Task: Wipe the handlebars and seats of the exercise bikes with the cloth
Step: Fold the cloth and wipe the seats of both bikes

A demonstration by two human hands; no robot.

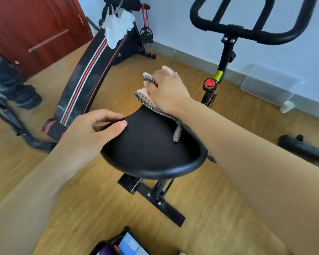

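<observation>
Pinching glossy black seat (151, 150) edge w/ left hand (88, 133) fingers (109, 115); right hand (168, 91) clutches pink, grey-trimmed cloth (143, 98).

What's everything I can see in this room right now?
seat: one, black, centre.
cloth: one, striped grey and pink, on the seat's front end.
handlebars: one set, black, upper right.
curved bench: one, black with red and white stripes, left.
gloves: count unclear, white, hung at the bench's top.
door: one, red-brown, upper left.
clear box: one, see-through, by the right wall.
left hand: grips the seat's left edge.
right hand: holds the cloth on the seat.
</observation>
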